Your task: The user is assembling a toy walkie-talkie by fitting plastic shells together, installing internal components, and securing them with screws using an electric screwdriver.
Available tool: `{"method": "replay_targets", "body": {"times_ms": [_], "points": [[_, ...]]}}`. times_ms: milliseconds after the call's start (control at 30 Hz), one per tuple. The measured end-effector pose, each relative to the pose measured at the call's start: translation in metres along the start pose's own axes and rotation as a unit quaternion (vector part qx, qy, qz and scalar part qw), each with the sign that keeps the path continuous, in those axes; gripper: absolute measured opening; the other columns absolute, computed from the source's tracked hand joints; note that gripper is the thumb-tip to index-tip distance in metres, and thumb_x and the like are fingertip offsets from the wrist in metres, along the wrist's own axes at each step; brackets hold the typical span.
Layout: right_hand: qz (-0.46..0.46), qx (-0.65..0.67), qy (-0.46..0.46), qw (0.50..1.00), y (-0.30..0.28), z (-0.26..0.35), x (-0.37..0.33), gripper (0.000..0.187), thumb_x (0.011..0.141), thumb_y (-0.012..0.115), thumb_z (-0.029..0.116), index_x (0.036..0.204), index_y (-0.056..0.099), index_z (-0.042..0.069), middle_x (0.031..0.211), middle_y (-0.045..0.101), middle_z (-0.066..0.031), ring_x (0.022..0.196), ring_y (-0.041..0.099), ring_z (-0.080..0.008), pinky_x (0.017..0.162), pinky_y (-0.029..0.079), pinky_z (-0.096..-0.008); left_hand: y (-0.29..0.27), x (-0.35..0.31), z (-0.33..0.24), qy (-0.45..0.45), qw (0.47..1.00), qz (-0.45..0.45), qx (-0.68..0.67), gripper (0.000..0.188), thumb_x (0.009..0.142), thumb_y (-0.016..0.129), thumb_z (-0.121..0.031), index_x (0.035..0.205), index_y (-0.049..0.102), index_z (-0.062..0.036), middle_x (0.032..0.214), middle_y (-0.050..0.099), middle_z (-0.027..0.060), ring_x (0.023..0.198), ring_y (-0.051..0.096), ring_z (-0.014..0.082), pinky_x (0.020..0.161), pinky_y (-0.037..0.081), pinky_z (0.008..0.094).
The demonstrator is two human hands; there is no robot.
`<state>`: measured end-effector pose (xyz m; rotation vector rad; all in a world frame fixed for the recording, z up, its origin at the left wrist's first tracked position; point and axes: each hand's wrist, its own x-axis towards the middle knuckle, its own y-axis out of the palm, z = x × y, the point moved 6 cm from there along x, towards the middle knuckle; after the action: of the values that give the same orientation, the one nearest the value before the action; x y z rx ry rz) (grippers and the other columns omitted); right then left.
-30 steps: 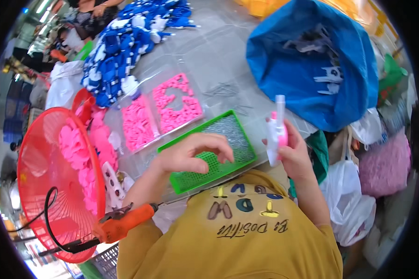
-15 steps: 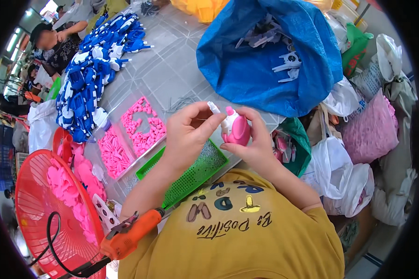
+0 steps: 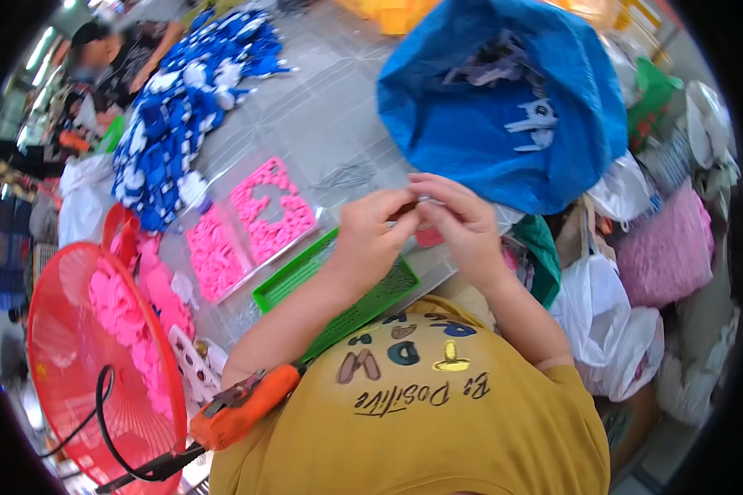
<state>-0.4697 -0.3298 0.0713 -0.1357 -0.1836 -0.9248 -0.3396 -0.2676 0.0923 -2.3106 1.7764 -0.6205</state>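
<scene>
Above the front of the grey table, my left hand and my right hand meet at the fingertips, both closed. Between them shows the pink side of a rounded pink-and-white plastic piece, mostly covered by my right hand's fingers. A small pale bit appears at the pinching fingertips; its kind cannot be made out. Below my left forearm lies a green basket with small metal parts. Left of it, a clear divided tray holds small pink plastic parts.
A blue sack with pale plastic parts stands at the far right. Blue-and-white plastic pieces are heaped at the left. An orange power screwdriver and a red basket of pink parts are near left. Another person sits beyond.
My hands have closed together and turned, so the pink-and-white piece is mostly hidden now. The view has shifted, moving the table's contents slightly right.
</scene>
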Motion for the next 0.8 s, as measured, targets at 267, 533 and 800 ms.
{"method": "replay_targets", "body": {"times_ms": [267, 533, 800], "points": [[-0.036, 0.026, 0.021, 0.999, 0.006, -0.006, -0.007, 0.025, 0.095, 0.061, 0.003, 0.119, 0.064, 0.0, 0.108, 0.071, -0.0091, 0.097, 0.066, -0.0116, 0.076, 0.054, -0.0221, -0.08, -0.008, 0.014, -0.026, 0.98, -0.136, 0.141, 0.018, 0.086, 0.065, -0.012, 0.1, 0.07, -0.0007, 0.094, 0.07, 0.0177, 0.087, 0.068, 0.0318, 0.075, 0.053, 0.038], [-0.018, -0.02, 0.013, 1.0, 0.003, -0.005, -0.005, 0.024, 0.094, 0.06, 0.001, 0.118, 0.064, -0.002, 0.105, 0.071, -0.0109, 0.097, 0.068, -0.0164, 0.083, 0.053, -0.0267, -0.21, -0.011, 0.156, -0.182, 0.884, -0.114, 0.416, 0.021, 0.085, 0.059, -0.013, 0.097, 0.075, -0.0051, 0.099, 0.07, 0.0199, 0.094, 0.067, 0.037, 0.083, 0.052, 0.0444], [-0.018, -0.052, -0.018, 0.998, -0.008, -0.014, -0.004, 0.024, 0.095, 0.059, 0.002, 0.117, 0.064, -0.003, 0.102, 0.071, -0.0104, 0.094, 0.068, -0.0165, 0.082, 0.052, -0.0262, -0.197, -0.009, 0.185, -0.251, 0.833, 0.001, 0.494, 0.019, 0.077, 0.063, -0.01, 0.089, 0.077, -0.0089, 0.096, 0.069, 0.0199, 0.093, 0.067, 0.0356, 0.085, 0.053, 0.0446]]}}
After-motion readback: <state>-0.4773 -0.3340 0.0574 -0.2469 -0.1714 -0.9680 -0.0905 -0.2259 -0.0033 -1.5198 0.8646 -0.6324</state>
